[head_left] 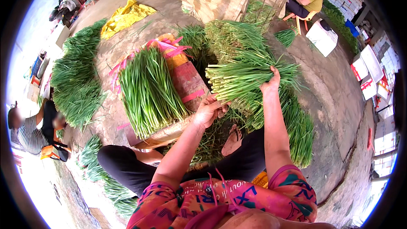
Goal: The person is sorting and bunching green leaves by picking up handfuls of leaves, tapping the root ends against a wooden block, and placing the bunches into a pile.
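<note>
A loose bunch of green chives [237,74] lies across the front of a larger heap, its pale cut ends toward the left. My right hand [271,81] is closed round its leafy end, the thumb on top and the other fingers partly hidden beneath. Just below the cut ends, my left hand [208,110] is closed in a pinch on a few chive stalks. To its left, a thick, neat pile of chives [150,91] rests on a low wooden board [163,133], cut ends toward me.
Pink ribbons [176,50] lie behind the pile. More chives [78,80] cover the floor at left, near a yellow sack [127,17]. Seated people are at the far left [36,131] and back right [311,2]. A white foam box [322,38] stands at right.
</note>
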The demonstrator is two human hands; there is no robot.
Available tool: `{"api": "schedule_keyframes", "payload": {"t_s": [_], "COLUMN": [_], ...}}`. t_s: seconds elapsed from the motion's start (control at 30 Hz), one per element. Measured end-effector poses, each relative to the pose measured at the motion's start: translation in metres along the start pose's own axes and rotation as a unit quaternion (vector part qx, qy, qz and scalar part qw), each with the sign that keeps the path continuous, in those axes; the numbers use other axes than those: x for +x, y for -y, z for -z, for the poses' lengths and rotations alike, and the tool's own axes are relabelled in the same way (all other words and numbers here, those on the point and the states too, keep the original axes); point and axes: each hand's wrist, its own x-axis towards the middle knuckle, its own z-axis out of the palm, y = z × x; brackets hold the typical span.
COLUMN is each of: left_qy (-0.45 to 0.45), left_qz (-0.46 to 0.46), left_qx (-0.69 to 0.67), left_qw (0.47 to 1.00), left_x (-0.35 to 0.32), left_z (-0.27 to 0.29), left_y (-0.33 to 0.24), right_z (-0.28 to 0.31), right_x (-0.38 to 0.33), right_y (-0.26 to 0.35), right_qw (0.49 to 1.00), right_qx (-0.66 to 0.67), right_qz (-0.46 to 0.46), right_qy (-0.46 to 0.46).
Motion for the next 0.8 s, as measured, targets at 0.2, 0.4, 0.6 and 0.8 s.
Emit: {"api": "schedule_keyframes", "payload": {"t_s": [0.2, 0.4, 0.6, 0.8], "left_qy": [-0.045, -0.032, -0.011, 0.158], "left_qz": [0.017, 0.068, 0.063, 0.049], "left_qx": [-0.016, 0.029, 0.056, 0.205], "left_qw": [0.999, 0.997, 0.996, 0.965], "left_x": [0.000, -0.011, -0.037, -0.066], "left_z": [-0.007, 0.005, 0.012, -0.019], "left_y": [0.004, 0.003, -0.016, -0.039], "right_z": [0.006, 0.019, 0.018, 0.022], "right_x": [0.002, 0.023, 0.035, 0.031], "right_y": [0.002, -0.004, 0.003, 0.009], "right_qw": [1.000, 0.999, 0.997, 0.994], "right_qx": [0.006, -0.014, 0.021, 0.050], "right_qz": [0.014, 0.029, 0.069, 0.092], "right_qy": [0.015, 0.017, 0.006, 0.013]}}
